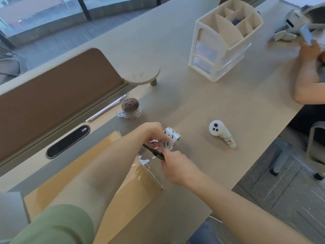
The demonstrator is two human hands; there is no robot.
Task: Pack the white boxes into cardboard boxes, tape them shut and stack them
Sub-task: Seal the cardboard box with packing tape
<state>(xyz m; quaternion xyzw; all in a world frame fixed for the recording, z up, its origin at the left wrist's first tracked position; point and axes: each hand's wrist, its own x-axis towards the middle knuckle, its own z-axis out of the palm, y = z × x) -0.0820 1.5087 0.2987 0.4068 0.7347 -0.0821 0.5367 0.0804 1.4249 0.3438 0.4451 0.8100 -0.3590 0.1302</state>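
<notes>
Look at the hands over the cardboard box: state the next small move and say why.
Probably close the scissors to sever the tape. The left hand holds the tape roll just beyond the end of the cardboard box, a clear strip seems to run from roll to box, and the right hand holds the scissors at that strip.

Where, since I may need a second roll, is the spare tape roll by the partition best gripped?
Probably by its printed outer wall, pinched from above: the spare tape roll seems to stand on end, core opening up. Come from the open table side; a loose tail sticks out on the side nearer the partition.
</notes>
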